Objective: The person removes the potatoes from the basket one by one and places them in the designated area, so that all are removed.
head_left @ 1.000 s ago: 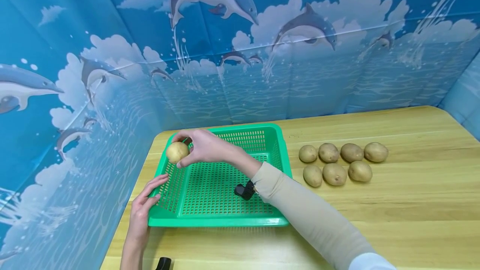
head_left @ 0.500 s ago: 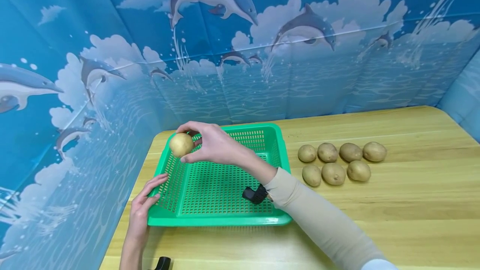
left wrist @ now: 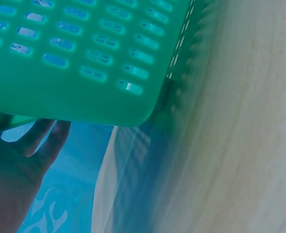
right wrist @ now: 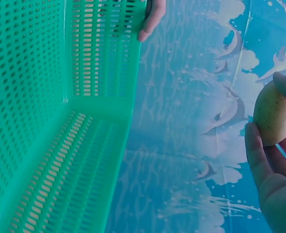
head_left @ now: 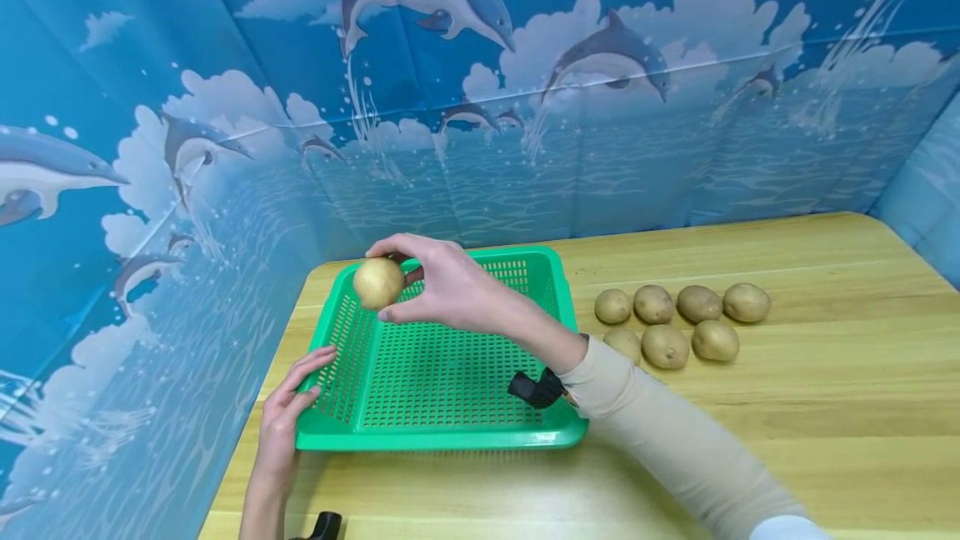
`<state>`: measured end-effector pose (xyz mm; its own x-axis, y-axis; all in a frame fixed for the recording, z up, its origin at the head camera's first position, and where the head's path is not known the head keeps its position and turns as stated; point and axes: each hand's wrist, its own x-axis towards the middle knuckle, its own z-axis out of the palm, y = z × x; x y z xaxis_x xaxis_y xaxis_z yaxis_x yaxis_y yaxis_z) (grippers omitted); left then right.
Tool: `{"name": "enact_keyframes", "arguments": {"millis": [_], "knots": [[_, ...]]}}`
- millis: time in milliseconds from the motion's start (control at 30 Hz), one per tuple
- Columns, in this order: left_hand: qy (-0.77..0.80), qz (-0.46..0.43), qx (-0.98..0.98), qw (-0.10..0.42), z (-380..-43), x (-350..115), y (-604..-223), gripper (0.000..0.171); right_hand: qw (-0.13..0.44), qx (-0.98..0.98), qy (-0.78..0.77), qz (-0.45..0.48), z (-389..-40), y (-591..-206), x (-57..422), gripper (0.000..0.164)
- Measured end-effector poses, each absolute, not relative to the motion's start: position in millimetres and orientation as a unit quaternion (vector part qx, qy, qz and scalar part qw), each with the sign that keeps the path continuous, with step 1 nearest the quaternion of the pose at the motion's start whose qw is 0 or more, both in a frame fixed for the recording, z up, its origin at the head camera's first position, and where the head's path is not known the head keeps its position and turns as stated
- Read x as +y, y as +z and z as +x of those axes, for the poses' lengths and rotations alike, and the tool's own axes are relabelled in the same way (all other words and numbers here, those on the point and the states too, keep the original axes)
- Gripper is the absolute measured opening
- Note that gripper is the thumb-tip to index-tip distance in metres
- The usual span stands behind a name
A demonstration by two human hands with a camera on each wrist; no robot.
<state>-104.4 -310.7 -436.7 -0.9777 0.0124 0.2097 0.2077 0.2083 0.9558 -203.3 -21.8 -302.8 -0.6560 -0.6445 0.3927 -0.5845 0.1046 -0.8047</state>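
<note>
My right hand [head_left: 461, 290] pinches a pale yellow potato [head_left: 378, 283] between thumb and fingers, raised over the left part of a green plastic basket [head_left: 442, 442]. In the right wrist view, this potato [right wrist: 275, 114] shows at the right edge with fingertips around it. My left hand [head_left: 283, 407] holds the basket's left rim, its fingers laid over the edge near the front corner. The left wrist view shows those fingers [left wrist: 53, 143] at the rim below the perforated wall. Inside the basket, only the slotted floor and walls show.
Several potatoes [head_left: 664, 347] lie in two rows on the wooden table [head_left: 847, 373], right of the basket. My right forearm [head_left: 660, 423] crosses the basket's right side and overlaps the nearest potato. A blue dolphin-print curtain [head_left: 480, 182] closes off the back and left.
My right hand has lifted the potato from the basket's left rim and drawn it to the right, away from the left wall. The left hand stays on the rim.
</note>
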Motion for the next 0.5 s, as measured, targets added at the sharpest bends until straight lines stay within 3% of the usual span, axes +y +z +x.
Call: {"name": "enact_keyframes", "arguments": {"millis": [500], "knots": [[-0.633,-0.073,-0.767,0.081,-104,-309,-436,0.038,-0.018,0.781,-0.461,-0.422,-192,-291,18,0.061]]}}
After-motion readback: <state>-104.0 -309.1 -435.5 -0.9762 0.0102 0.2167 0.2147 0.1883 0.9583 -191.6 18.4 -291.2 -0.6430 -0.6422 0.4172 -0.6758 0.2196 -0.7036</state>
